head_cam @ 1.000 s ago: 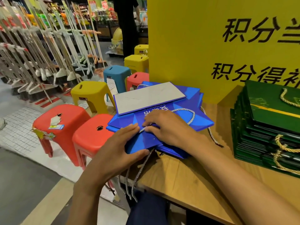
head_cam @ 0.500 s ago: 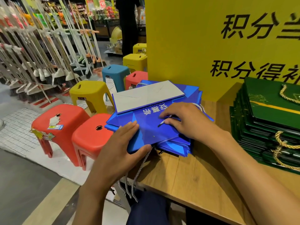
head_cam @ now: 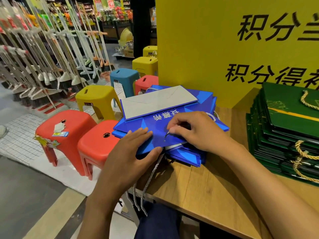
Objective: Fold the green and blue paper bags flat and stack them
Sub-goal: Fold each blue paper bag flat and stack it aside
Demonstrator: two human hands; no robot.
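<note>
A stack of flattened blue paper bags [head_cam: 155, 121] lies at the left corner of the wooden table [head_cam: 207, 187]; the top bag's grey base flap is folded up at the far side. My left hand [head_cam: 131, 152] lies flat on the near left edge of the top bag, thumb at its front edge. My right hand [head_cam: 195, 131] sits on the bag's middle, fingers curled and pinching its silver cord handle [head_cam: 213, 116]. More cord handles [head_cam: 145, 190] dangle off the table front. A stack of flat green bags [head_cam: 283, 128] with gold cords lies at the right.
A big yellow sign board [head_cam: 215, 40] stands behind the bags. Left of the table, red stools [head_cam: 69, 128], a yellow stool [head_cam: 95, 99] and a blue stool [head_cam: 123, 78] crowd the floor. Brooms hang in racks [head_cam: 43, 62] along the aisle. A person stands far back.
My right hand has slid the cord handle across the top blue bag and now pinches it near the bag's middle. My left hand stays flat on the near left edge.
</note>
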